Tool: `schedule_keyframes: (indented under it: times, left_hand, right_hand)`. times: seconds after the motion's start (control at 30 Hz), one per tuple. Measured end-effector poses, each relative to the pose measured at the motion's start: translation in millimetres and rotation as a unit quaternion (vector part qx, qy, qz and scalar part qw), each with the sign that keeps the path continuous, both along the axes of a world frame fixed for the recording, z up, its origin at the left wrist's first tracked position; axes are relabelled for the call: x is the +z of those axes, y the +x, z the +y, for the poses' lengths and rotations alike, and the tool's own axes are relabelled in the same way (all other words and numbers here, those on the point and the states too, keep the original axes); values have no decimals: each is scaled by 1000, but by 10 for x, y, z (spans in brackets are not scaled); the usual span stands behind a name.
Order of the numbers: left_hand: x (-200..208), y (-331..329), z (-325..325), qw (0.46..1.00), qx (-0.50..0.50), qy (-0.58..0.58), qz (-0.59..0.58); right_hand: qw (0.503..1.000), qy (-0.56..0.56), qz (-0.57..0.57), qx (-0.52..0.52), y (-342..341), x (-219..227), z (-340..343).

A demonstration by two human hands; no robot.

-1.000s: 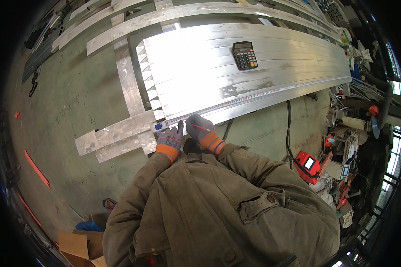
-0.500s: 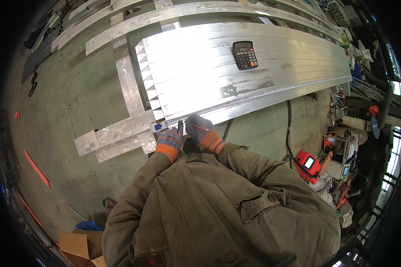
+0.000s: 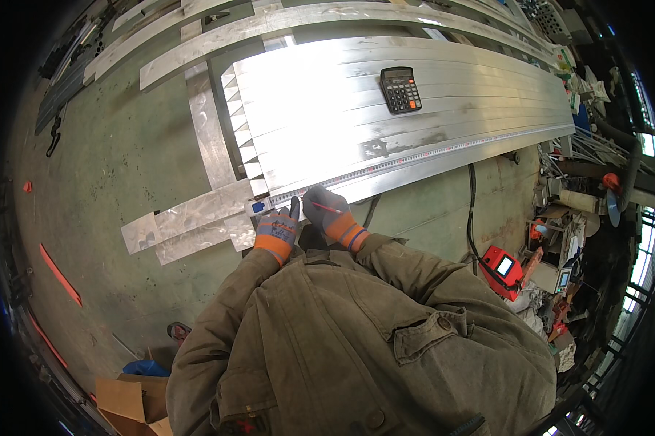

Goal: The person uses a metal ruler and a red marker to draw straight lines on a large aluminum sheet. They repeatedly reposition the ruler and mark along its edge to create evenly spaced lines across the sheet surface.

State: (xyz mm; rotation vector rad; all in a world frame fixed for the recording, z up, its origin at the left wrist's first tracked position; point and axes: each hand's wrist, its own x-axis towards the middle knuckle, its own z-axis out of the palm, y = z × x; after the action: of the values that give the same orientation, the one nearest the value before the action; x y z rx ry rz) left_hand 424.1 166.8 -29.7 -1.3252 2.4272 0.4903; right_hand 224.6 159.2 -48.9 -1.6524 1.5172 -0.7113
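A long tape measure blade (image 3: 407, 157) lies stretched along the near silvery metal bars (image 3: 473, 87), running off to the right. Its pale case (image 3: 258, 208) with a blue patch sits at the bars' left end. My left hand (image 3: 278, 225), in a grey and orange glove, rests at the near edge beside the case, fingers stretched out toward the blade. Close to its right, my right hand (image 3: 333, 214) pinches a thin red pencil (image 3: 326, 208) at the blade's near side. The pencil's tip is hidden by the glove.
A black calculator (image 3: 400, 91) lies on the bars. Shorter metal plates (image 3: 197, 218) stick out to the left. A black cable (image 3: 471, 218) hangs at the right near a red device (image 3: 502, 269) with a screen. An open cardboard box (image 3: 127, 400) stands at lower left.
My left hand has shifted very slightly beside the tape case. My right hand keeps its place with the pencil.
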Motion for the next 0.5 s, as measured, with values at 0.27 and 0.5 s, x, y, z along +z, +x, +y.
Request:
schedule_keyframes:
  times: [0.27,0.5]
  left_hand:
    - [6,3,4,1000,1,-3,6]
    - [-30,21,17,1000,1,-14,20]
  right_hand:
    - [1000,-13,-2,1,10,35,-10]
    - [1000,-27,-4,9,5,43,-18]
